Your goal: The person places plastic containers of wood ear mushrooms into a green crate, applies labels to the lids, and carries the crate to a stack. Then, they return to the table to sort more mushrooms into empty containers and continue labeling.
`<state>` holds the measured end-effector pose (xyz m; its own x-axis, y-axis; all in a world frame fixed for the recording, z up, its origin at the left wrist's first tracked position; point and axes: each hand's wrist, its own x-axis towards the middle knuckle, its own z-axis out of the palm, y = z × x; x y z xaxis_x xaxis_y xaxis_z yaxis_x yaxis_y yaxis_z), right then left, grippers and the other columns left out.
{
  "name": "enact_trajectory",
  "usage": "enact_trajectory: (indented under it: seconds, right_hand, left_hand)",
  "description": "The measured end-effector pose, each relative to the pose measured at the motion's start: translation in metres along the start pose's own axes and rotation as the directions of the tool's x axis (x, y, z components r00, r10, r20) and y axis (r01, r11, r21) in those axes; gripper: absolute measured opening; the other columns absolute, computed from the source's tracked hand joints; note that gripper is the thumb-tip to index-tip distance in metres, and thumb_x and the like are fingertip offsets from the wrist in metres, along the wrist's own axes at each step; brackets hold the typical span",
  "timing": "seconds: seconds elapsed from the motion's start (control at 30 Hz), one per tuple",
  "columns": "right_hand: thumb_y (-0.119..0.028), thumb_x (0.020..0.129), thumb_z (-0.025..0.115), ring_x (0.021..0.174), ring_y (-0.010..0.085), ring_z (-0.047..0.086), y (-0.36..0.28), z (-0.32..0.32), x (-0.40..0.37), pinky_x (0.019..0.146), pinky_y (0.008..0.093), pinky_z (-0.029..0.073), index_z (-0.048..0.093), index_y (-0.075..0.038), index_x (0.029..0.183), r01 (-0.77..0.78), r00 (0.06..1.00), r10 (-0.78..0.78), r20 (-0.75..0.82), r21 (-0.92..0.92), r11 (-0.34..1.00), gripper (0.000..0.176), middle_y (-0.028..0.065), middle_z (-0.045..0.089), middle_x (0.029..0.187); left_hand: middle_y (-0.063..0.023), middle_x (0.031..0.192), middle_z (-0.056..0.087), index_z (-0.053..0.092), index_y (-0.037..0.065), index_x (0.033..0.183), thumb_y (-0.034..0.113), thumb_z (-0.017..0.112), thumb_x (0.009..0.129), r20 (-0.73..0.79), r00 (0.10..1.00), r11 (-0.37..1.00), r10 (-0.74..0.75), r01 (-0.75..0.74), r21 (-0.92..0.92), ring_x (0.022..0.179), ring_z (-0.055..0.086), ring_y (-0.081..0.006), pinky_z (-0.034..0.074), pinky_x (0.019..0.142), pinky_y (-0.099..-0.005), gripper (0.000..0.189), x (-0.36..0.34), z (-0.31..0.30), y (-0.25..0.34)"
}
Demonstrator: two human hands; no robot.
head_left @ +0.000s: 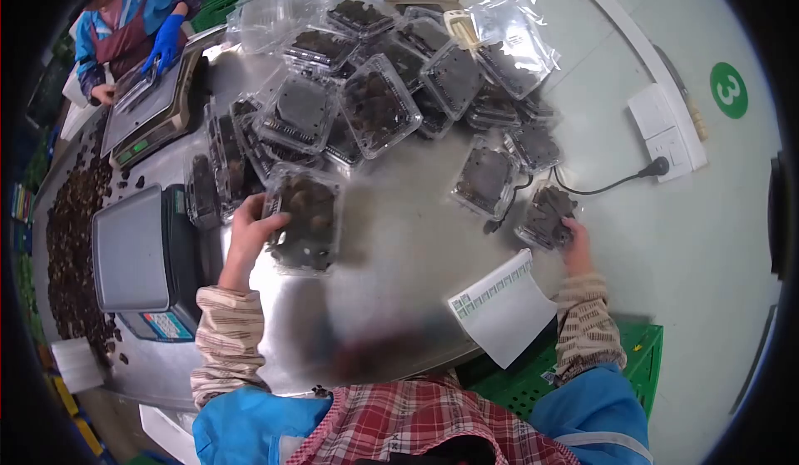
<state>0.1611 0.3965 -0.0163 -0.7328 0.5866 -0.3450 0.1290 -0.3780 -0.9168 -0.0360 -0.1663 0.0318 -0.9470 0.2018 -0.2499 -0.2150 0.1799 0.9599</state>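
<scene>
My left hand (252, 230) grips the side of a clear plastic clamshell box (310, 220) filled with dark brown, mushroom-like pieces. This box is tilted toward me above the metal table. On the right, my right hand (576, 247) has its fingers closed on the edge of another clear clamshell box (545, 217) with dark contents. Close to that hand lie two more filled boxes, one (484, 178) flat and one (533, 147) behind it. A white sheet of green-printed labels (503, 311) rests at the table's near right edge.
A large heap of filled boxes (379, 103) covers the back of the metal table (399, 299). Left stand a grey-topped unit (137, 249) and a scale (158, 124), where a co-worker's blue-gloved hand (166, 41) works. A cable (607, 186) runs to wall sockets (668, 149). A green crate (641, 357) stands right.
</scene>
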Motion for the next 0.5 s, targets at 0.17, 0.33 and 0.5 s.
enact_trajectory:
  seconds: [0.17,0.33,0.5]
  right_hand:
    - [-0.023,0.08,0.055,0.096,0.0193,0.056,-0.043,0.051,-0.037,0.088,0.0314,0.042,0.054,0.001,0.112,-0.009,1.0,0.012,0.018,-0.136,0.991,0.04,0.0109,0.06,0.103]
    - [-0.006,0.077,0.06,0.093,0.0184,0.058,-0.037,0.132,0.044,0.085,0.03,0.045,0.055,0.004,0.109,-0.076,0.904,0.136,0.405,-0.16,0.984,0.034,0.009,0.06,0.103]
    - [-0.003,0.067,0.068,0.096,0.0185,0.056,-0.016,0.206,0.026,0.085,0.0308,0.044,0.052,0.003,0.112,-0.123,0.816,0.308,0.489,-0.375,0.919,0.048,0.0108,0.059,0.102]
  left_hand:
    - [-0.0128,0.097,0.061,0.054,-0.008,0.106,0.016,0.069,0.069,0.017,1.0,0.995,-0.002,0.0,0.101,0.087,0.058,-0.0182,0.044,0.079,-0.0286,0.047,0.017,-0.003,-0.017]
    - [-0.0209,0.089,0.063,0.061,-0.005,0.094,0.052,0.067,0.065,-0.102,0.994,0.786,0.04,0.031,0.617,0.087,0.061,-0.0317,0.045,0.077,-0.0364,0.064,0.024,0.02,-0.006]
    - [-0.0218,0.079,0.062,0.06,-0.007,0.092,0.056,0.06,0.07,-0.105,0.978,0.757,-0.181,0.206,0.62,0.082,0.061,-0.0318,0.045,0.075,-0.0353,0.066,-0.002,0.015,-0.022]
